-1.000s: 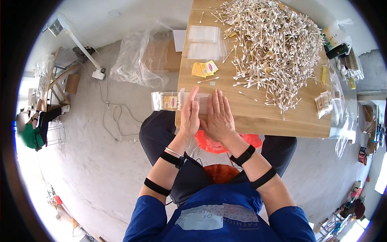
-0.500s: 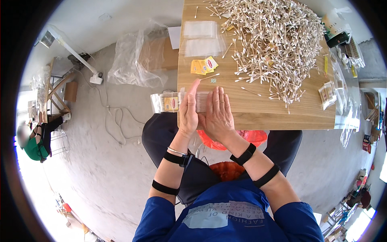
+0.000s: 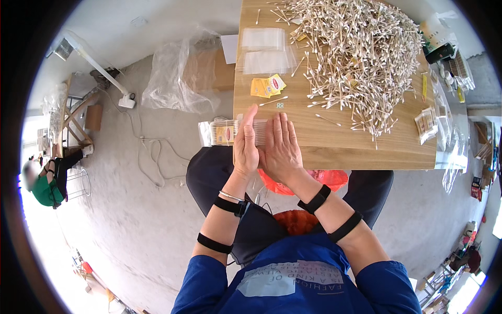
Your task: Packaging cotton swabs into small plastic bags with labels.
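A clear plastic bag of cotton swabs [image 3: 224,134] with a yellow card inside lies at the table's near left corner, its end sticking out past the edge. My left hand [image 3: 244,145] stands on edge across the bag, fingers stretched out. Beside it, my right hand [image 3: 281,146] lies flat with straight fingers over the right end of the swab row. A strip of swabs [image 3: 260,132] shows between the hands; what is under the palms is hidden. The heels of both hands are close together.
A big heap of loose cotton swabs [image 3: 361,57] covers the wooden table's [image 3: 314,149] far right. Yellow cards [image 3: 267,86] and flat clear bags [image 3: 265,62] lie at the left. A filled swab pack [image 3: 426,124] sits near the right edge. A red plastic bag [image 3: 329,179] hangs below.
Both hands have shifted very slightly left relative to the table, and the gap between them has narrowed a little. The whole view has moved slightly.
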### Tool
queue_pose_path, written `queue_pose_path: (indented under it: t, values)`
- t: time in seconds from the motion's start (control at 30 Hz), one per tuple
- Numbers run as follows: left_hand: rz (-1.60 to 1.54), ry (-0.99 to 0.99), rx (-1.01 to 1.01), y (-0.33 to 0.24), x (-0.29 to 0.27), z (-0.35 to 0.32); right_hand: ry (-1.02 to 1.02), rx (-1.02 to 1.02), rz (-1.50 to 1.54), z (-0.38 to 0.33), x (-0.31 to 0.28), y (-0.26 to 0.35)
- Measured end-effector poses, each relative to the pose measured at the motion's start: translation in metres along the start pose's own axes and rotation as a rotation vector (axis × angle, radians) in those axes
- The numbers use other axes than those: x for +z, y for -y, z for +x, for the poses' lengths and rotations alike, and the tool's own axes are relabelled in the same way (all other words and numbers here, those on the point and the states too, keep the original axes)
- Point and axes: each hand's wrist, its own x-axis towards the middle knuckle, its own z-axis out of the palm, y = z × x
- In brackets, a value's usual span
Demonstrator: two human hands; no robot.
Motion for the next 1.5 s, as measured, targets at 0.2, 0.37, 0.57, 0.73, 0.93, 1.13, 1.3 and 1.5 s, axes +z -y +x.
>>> queue_pose_path:
  t: [0.2, 0.37, 0.57, 0.73, 0.93, 1.13, 1.3, 1.5]
  values:
    - [-0.100, -0.019, -0.004, 0.006, 0.000, -0.001, -0.027, -0.027, 0.006, -0.001, 0.000, -0.003]
    - [-0.128, -0.048, -0.006, 0.008, 0.000, -0.003, 0.029, -0.007, -0.067, 0.004, -0.003, 0.003]
    - [-0.005, -0.100, 0.024, -0.004, 0.000, -0.006, -0.006, 0.003, -0.035, 0.008, 0.006, 0.006]
    - [0.564, -0.239, 0.153, -0.025, -0.038, 0.003, -0.030, 0.000, -0.043, 0.005, 0.000, 0.002]
    - [0.731, -0.190, -0.036, 0.020, -0.096, 0.007, -0.045, 0.024, -0.001, 0.014, 0.010, 0.014]
    - [0.294, -0.087, -0.158, 0.038, -0.098, 0.009, -0.019, 0.032, -0.003, 0.019, 0.011, 0.024]
    - [0.161, -0.088, -0.174, 0.038, -0.095, 0.009, -0.095, -0.004, 0.046, 0.023, 0.016, 0.034]
    - [0.165, -0.088, -0.072, 0.036, -0.094, 0.008, -0.065, 0.001, 0.058, 0.026, 0.013, 0.044]
